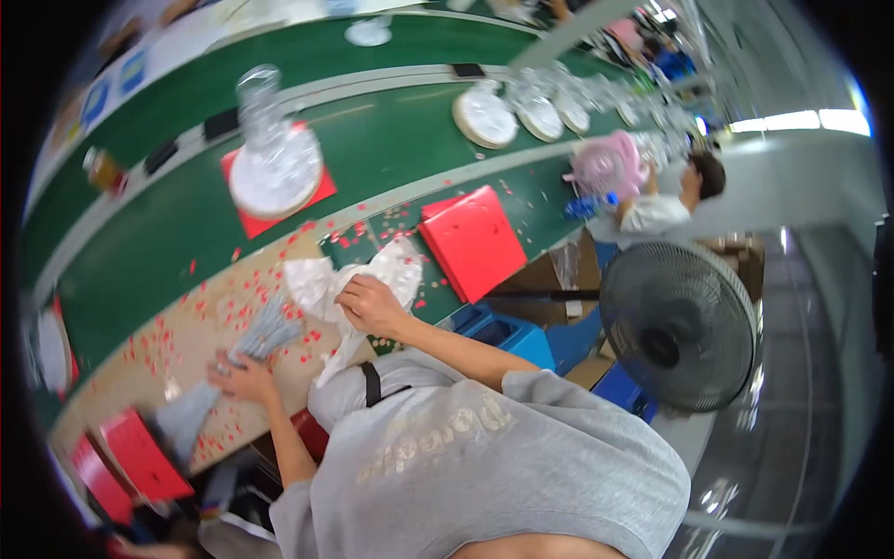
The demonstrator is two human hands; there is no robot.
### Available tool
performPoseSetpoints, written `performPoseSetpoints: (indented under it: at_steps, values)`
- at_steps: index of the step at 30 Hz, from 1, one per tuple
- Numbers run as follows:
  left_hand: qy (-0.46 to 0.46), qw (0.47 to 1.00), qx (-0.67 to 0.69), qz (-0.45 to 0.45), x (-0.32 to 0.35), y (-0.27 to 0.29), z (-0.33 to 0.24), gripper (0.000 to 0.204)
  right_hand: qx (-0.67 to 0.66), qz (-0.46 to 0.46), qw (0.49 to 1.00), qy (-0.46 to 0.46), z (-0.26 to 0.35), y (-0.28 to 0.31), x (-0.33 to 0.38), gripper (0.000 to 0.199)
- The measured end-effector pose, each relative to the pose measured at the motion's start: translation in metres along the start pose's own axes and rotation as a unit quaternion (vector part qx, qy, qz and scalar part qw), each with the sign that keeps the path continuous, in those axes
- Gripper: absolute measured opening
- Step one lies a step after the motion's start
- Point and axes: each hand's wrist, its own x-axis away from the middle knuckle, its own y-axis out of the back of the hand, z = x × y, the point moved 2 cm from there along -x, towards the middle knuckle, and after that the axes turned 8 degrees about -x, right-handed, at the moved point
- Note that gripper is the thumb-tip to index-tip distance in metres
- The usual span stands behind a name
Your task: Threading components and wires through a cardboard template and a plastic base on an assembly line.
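My right hand (370,305) is closed on the gathered middle of a white fabric bow (402,265), whose loops spread to both sides and whose tail hangs toward me. To its left, my left hand (244,377) rests on a bunched grey-blue fabric piece (265,331), bow-like in shape, lying across the tan board (223,279). The fingers of that hand are blurred and curl partly over the fabric, so their grip is not clear. Small red and pale confetti bits are scattered round both hands.
Red folders (475,242) lie right of the bow; more red pieces (144,456) are at lower left. Clear-wrapped white round bases (275,172) stand on the green belt (391,130). A large fan (680,326), blue bins (503,335) and a seated person (661,210) are at right.
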Motion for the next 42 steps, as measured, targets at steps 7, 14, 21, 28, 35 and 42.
performPoseSetpoints:
  at_steps: [7, 14, 21, 28, 35, 42]
  values:
    - [0.031, 0.993, 0.032, -0.105, -0.026, 0.006, -0.022, 0.045, 0.051, -0.174, 0.962, -0.206, -0.053, 0.078, 0.131, 0.008]
    - [-0.031, 0.872, 0.374, 0.314, 0.016, 0.007, -0.119, 0.035, -0.089, -0.136, 0.937, -0.309, -0.032, 0.057, 0.209, 0.010]
    - [0.314, 0.266, 0.739, 0.533, 0.084, 0.055, -0.253, 0.055, -0.182, -0.171, 0.951, -0.182, -0.012, 0.113, 0.085, 0.046]
    - [0.247, 0.244, 0.724, 0.597, 0.075, 0.186, -0.362, 0.068, -0.197, -0.073, 0.977, 0.033, -0.063, 0.115, 0.003, 0.048]
    - [0.036, 0.414, 0.700, 0.581, 0.061, 0.184, -0.336, 0.038, 0.060, -0.224, 0.954, -0.192, -0.228, 0.186, -0.066, 0.069]
    - [0.139, 0.150, 0.776, 0.597, 0.051, 0.081, -0.253, 0.021, -0.015, -0.630, 0.735, -0.252, -0.425, 0.460, -0.125, 0.095]
